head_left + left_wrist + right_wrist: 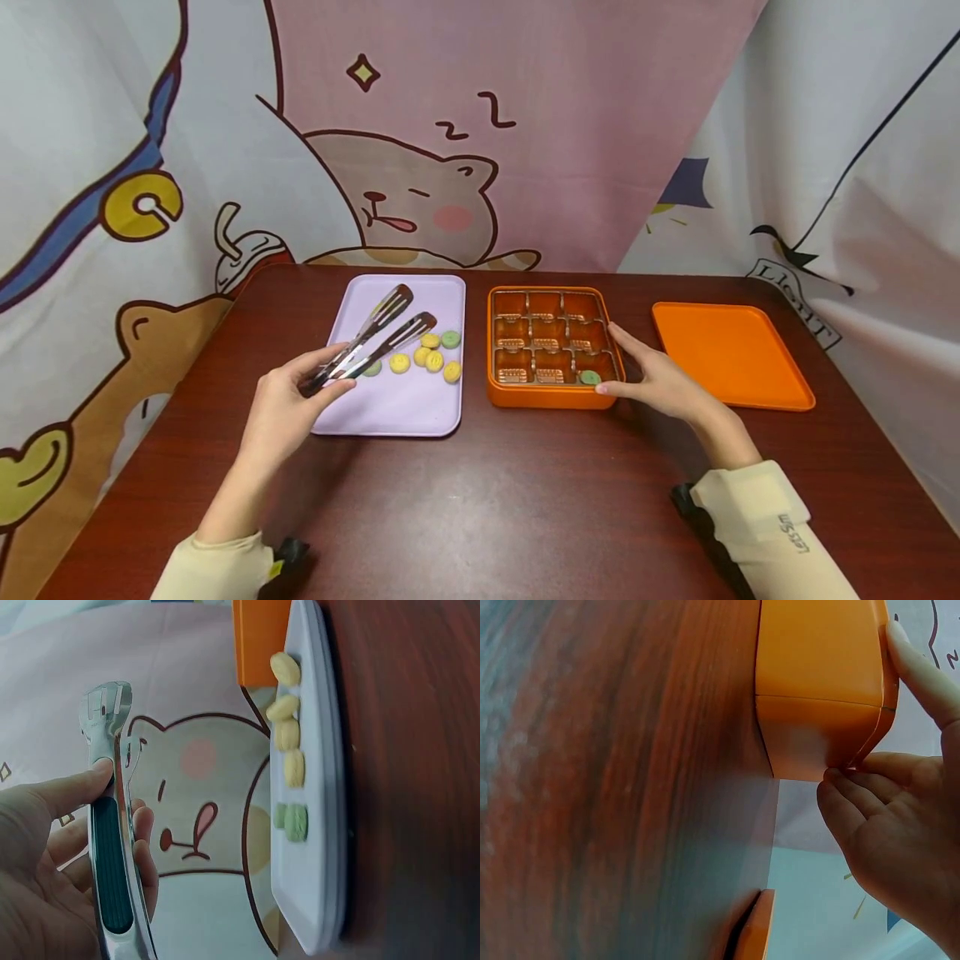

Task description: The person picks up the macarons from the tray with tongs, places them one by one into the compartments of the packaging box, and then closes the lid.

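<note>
My left hand [281, 404] grips metal tongs [112, 862] with dark green handle inlays. Their two arms stand apart, with slotted tips over a lavender tray [408, 417]. Several yellow macarons [400, 363] lie on that tray with two green ones; the tongs overlap the nearer green macaron [372, 367] in the head view. My right hand [663, 383] touches an orange box [551, 397] at its right side, thumb at the near corner and fingers fairly straight along the wall. The box has a nine-compartment insert. In its near right compartment sits a green macaron [590, 377].
An orange square lid [731, 354] lies to the right of the box, on the brown table [450, 508]. Behind the table hangs a printed cloth [585, 150] with a sleeping cartoon animal, and the cloth continues along both sides.
</note>
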`<state>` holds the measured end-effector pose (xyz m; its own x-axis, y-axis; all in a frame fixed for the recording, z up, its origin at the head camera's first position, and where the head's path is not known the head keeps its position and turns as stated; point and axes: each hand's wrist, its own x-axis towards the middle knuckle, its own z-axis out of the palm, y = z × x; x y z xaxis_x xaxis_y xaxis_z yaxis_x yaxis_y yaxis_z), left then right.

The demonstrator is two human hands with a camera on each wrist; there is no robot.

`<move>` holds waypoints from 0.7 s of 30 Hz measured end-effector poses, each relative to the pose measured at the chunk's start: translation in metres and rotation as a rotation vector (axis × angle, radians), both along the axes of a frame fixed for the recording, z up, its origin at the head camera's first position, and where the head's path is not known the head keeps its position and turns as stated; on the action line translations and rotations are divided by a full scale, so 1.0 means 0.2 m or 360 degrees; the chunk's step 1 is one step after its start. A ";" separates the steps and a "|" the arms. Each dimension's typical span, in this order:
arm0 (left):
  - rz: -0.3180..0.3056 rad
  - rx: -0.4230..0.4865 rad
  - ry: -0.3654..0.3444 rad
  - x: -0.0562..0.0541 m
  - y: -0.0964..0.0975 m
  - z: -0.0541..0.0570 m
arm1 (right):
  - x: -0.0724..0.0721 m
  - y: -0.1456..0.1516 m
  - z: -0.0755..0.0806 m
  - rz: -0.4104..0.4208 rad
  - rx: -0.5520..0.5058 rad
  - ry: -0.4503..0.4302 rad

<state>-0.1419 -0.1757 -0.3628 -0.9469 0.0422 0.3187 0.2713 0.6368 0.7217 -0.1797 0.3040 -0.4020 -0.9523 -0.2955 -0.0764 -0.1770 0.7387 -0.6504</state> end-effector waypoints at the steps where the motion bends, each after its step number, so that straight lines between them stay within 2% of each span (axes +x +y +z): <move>1: 0.0011 -0.0008 0.0001 0.00 -0.01 0.00 | 0.00 0.00 0.00 0.0002 -0.0003 0.0003; 9: 0.0116 -0.0084 -0.0009 0.03 -0.11 -0.06 | 0.01 0.00 0.01 -0.0002 0.0001 0.0000; 15: 0.0180 -0.0173 -0.0059 0.04 -0.17 -0.10 | 0.01 0.00 0.01 0.0004 -0.0003 -0.0005; 21: 0.0226 -0.0204 -0.0109 0.07 -0.22 -0.13 | 0.01 0.00 0.02 0.0004 -0.0012 -0.0007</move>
<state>-0.1288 -0.2194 -0.3882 -0.9656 -0.0573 0.2537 0.1251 0.7531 0.6459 -0.1777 0.3039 -0.3985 -0.9511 -0.2988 -0.0784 -0.1761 0.7331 -0.6569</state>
